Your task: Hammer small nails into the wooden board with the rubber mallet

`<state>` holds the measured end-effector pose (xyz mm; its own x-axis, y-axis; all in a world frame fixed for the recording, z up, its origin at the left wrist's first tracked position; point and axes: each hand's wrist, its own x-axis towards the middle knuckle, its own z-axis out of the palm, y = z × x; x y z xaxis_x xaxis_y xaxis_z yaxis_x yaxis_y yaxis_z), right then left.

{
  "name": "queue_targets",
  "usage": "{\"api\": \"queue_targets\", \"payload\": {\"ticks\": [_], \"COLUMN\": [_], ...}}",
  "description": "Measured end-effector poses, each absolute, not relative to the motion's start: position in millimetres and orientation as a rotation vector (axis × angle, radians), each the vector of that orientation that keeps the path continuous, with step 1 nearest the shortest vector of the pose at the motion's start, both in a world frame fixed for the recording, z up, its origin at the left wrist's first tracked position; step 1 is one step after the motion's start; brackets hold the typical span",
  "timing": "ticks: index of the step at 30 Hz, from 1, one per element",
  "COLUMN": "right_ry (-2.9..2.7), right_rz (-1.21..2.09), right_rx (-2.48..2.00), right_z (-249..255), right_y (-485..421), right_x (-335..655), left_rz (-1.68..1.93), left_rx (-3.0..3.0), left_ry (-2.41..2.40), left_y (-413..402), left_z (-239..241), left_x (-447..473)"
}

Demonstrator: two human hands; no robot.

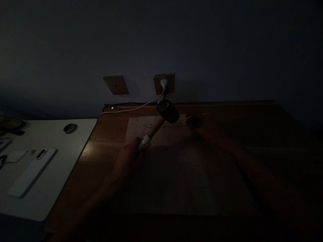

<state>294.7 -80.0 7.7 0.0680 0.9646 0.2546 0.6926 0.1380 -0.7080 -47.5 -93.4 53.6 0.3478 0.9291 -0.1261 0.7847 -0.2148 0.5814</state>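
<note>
My left hand (pixel 131 153) is wrapped round the handle of a mallet (pixel 167 111) with a dark, rounded head. The mallet tilts up and to the right, its head over the far part of a thin, flat board (pixel 171 174). Several small shiny nails (pixel 163 125) stand in a row near the board's far edge. At the right end of this row is my right hand (pixel 198 122), fingers drawn together close to the board. Whatever they pinch is too dark to make out.
The board lies on a brown wooden table (pixel 93 151) against the wall. A white plug (pixel 164 83) with a white cable (pixel 133 109) sits in a wall socket. Left, a white tabletop (pixel 58 161) bears a phone (pixel 32 173) and a round dark object (pixel 70 128).
</note>
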Motion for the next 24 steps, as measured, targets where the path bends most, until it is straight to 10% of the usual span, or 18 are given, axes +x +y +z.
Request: {"api": "queue_targets", "payload": {"ticks": [24], "right_ry": [-1.759], "right_rz": [0.387], "right_rx": [-1.81], "right_z": [22.1], "right_y": [-87.2], "right_x": [283.1], "left_rz": [0.313], "left_rx": [2.287], "left_ry": [1.395], "left_y": [-82.3], "left_z": [67.8], "left_x": [-25.9]}}
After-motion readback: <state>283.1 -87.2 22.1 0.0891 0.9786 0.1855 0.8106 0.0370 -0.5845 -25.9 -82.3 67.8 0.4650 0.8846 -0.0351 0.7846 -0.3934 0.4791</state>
